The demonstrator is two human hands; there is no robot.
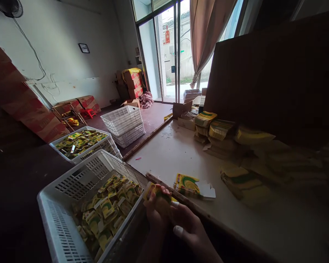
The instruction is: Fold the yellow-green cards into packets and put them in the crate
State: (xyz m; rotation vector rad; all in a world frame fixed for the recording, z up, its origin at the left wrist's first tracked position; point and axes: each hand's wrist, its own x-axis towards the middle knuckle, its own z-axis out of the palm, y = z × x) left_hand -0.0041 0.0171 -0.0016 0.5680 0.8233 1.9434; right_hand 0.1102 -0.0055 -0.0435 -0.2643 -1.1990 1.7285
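My left hand (155, 213) is closed around a small yellow and green carton (162, 204), low in the middle of the view over the table's wooden edge. Beside it, my right hand (190, 224) has its thumb and fingers apart, with fingertips at the carton's right end. White coverings show on its thumb tip and one fingertip. Just beyond the hands, flat yellow cartons (188, 183) with a white flap (207, 191) lie on the table (164, 153). To the left, a white plastic crate (50, 197) holds many small yellow cartons (108, 208).
A second crate (83, 160) full of yellow packs stands behind the first, near stacked white crates (124, 122). Bundled carton blanks (222, 129) line the table's right side, partly in shadow. Red boxes (41, 120) are at the left; a glass door (167, 54) is ahead.
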